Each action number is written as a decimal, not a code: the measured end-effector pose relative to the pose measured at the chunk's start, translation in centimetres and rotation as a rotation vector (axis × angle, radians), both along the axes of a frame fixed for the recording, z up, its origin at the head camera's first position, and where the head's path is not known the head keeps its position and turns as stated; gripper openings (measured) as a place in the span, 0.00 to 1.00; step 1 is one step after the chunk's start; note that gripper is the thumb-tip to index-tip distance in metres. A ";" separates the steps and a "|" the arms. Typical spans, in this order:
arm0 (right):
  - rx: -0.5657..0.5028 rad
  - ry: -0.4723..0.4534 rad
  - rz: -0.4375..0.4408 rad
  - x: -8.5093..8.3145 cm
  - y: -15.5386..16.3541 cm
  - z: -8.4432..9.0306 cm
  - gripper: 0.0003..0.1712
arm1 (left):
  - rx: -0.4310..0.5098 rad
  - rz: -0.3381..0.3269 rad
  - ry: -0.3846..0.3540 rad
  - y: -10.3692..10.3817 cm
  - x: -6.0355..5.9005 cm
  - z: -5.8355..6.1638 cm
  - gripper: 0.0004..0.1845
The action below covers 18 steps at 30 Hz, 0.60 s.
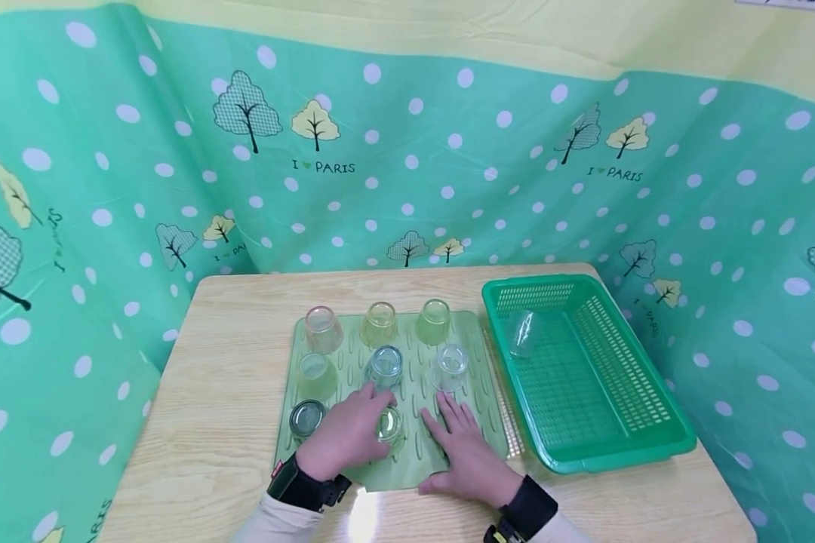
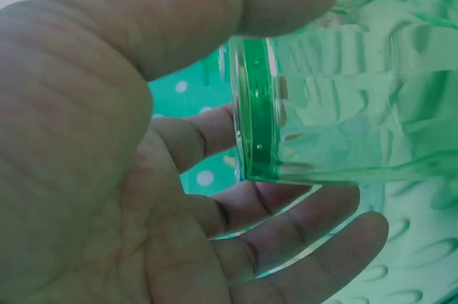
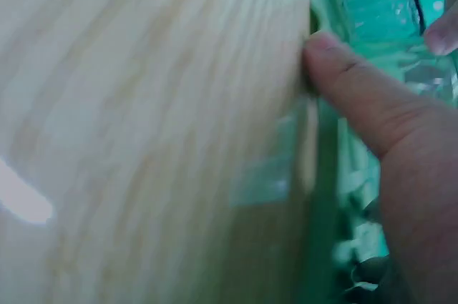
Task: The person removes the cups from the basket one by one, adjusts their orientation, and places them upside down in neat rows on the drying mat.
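Several upside-down drinking glasses stand in rows on a green drying mat (image 1: 407, 471). My left hand (image 1: 353, 431) holds a pale glass (image 1: 389, 427) in the front row, thumb on one side and fingers around the other. Up close in the left wrist view, the thumb lies along the base of this glass (image 2: 343, 96). A dark grey glass (image 1: 307, 419) stands just left of that hand, and a blue glass (image 1: 385, 365) just beyond it. My right hand (image 1: 467, 461) rests on the mat's front right part with fingers spread, its fingertips close to a clear glass (image 1: 450, 365).
Pink (image 1: 324, 329), yellow (image 1: 379, 324) and green (image 1: 435, 322) tinted glasses form the back row; a pale green glass (image 1: 316, 375) stands at middle left. Right of the mat, a green plastic basket (image 1: 625, 452) holds one clear glass (image 1: 524, 333) lying on its side. A patterned curtain surrounds the wooden table (image 1: 197, 392).
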State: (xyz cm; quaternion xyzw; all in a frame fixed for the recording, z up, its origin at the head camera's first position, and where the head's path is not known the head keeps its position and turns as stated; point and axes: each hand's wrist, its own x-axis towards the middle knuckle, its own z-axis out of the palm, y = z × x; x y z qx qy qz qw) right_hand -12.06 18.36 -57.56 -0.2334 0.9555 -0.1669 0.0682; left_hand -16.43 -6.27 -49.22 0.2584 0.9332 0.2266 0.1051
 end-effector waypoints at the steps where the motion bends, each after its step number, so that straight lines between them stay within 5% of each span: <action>1: 0.015 0.000 0.007 0.2 0.0 0.6 0.70 | -0.005 -0.002 -0.001 0.0 0.0 0.0 0.37; 6: -0.010 0.119 0.085 0.7 0.6 6.3 0.44 | -0.019 -0.009 -0.004 -0.1 0.0 0.3 0.38; 11: -0.192 0.405 0.062 -2.2 3.8 12.1 0.14 | -0.016 -0.005 -0.034 -0.3 -0.1 0.6 0.44; 14: -0.206 0.540 -0.074 -4.5 6.6 13.7 0.09 | 0.010 0.000 -0.049 -0.5 -0.1 1.0 0.47; 18: -0.069 0.599 -0.209 -6.7 10.1 13.8 0.12 | 0.054 0.006 -0.017 -0.9 -0.4 2.1 0.41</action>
